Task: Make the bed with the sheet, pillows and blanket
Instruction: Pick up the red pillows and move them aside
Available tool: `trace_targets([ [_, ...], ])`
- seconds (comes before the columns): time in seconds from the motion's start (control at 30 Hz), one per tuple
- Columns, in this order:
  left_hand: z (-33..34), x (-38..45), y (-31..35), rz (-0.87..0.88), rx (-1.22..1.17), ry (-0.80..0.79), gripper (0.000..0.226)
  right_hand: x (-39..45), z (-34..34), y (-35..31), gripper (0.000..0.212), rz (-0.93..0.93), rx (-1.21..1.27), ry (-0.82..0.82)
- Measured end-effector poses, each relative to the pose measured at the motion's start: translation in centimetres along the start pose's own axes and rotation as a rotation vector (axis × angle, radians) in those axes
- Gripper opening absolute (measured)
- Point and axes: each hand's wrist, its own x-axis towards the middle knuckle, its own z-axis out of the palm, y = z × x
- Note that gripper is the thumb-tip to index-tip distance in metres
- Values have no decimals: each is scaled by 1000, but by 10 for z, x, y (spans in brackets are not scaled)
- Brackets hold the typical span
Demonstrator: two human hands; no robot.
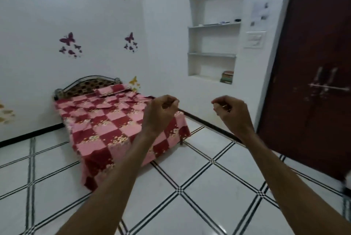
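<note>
The red and pink checked cotton sheet [106, 121] covers the metal-framed bed [85, 84], whose long axis runs away toward a matching checked pillow [109, 90] at the headboard. The left hand [161, 110] is nearer the bed, well above it, with fingers curled together on nothing. The right hand [230, 110] is also curled and empty, and the white wall niche [214, 31] holds stacked books [227, 77] on its lowest shelf.

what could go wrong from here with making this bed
The checkered sheet lies wrinkled near the pillow and hangs low at the foot corner, almost to the floor; tugging one side may skew it further or drag it on the tiles. Both the left hand and right hand are curled, empty and away from the bed, and no blanket is in view, so that step could be missed.
</note>
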Motion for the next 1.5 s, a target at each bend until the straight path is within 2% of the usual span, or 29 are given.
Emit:
trace_targets([
  [0.1, 56, 59, -32, 32, -54, -76, 13, 52, -4, 37, 20, 15, -50, -3],
  [0.33, 199, 166, -79, 75, -202, -178, 12, 154, -27, 139, 14, 54, -110, 145],
  [0.57, 357, 267, -135, 74, -233, -171, 11, 266, -52, 296, 14, 63, -100, 282],
  [0.77, 477, 381, -177, 37, -194, -164, 12, 411, -66, 408, 18, 71, -85, 287],
  [0.97, 569, 470, -233, -25, -181, -135, 13, 520, -43, 506, 15, 81, -46, 264],
  [1.23, 705, 601, -356, -111, -214, -55, 12, 691, 16, 657, 12, 94, -28, 187],
  [1.37, 764, 671, -404, -156, -228, -35, 13, 771, 37, 712, 13, 131, -26, 203],
  [1.5, 813, 737, -461, -140, -184, -39, 13, 848, 66, 771, 20, 134, 12, 197],
])
